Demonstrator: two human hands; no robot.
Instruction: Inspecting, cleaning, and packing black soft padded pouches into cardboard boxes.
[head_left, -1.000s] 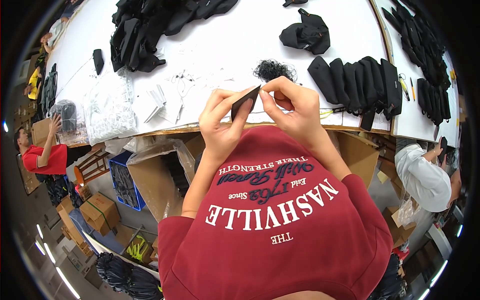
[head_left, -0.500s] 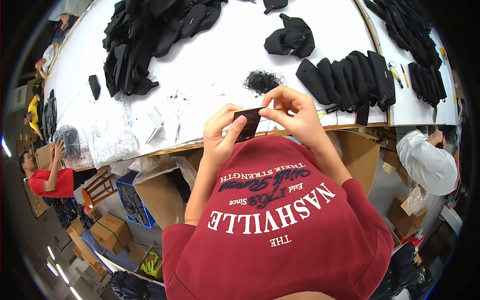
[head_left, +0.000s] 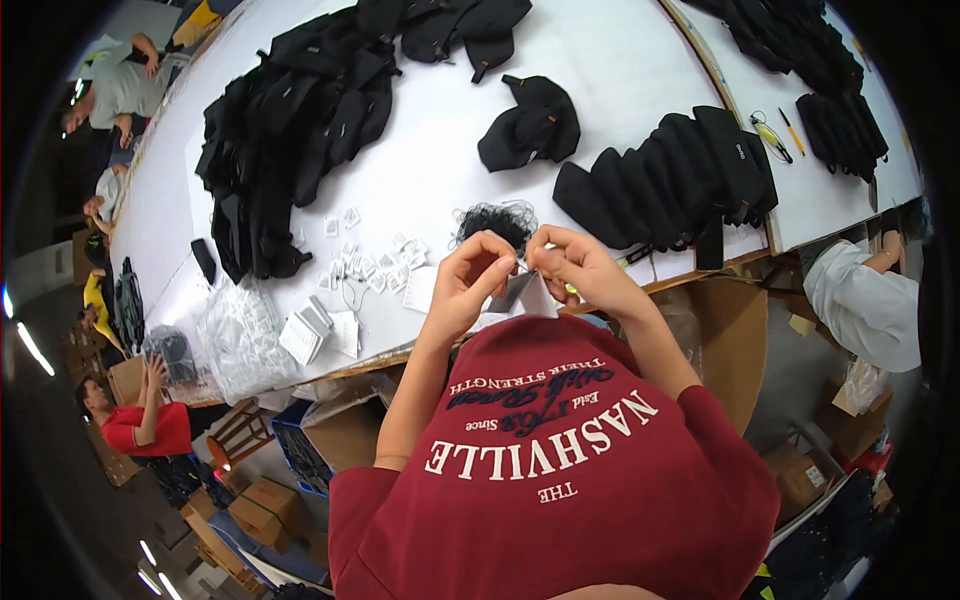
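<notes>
At the near edge of the white tabletop (head_left: 430, 170), before the wearer's dark red shirt (head_left: 560, 490), the left hand (head_left: 472, 282) and right hand (head_left: 578, 272) meet over a folded card (head_left: 541, 299). Compared with half a second earlier, the left thumb no longer lies across a dark printed face; its tip has moved to the card's upper edge, beside the right fingertips. The dark face has turned from view, and paler faces show instead. This suggests that the work has passed from steadying the card to fine handling at its upper edge.

Both hands are closed in fingertip pinches at the top of the card; whether a thin dark strand runs between them is too small to tell. The card hangs below the fingertips, just above the shirt, with one grey panel and one bright white panel meeting at an angle, apparently along a fold. No print can be made out on it.

Just beyond the hands lies a loose tangle of black cords (head_left: 495, 222). Small white slips (head_left: 375, 268) are scattered to the left, near a fanned stack of white leaflets (head_left: 304, 332) and a clear plastic bag (head_left: 240, 342). Farther right, black fabric pouches (head_left: 665, 185) overlap in a row.
</notes>
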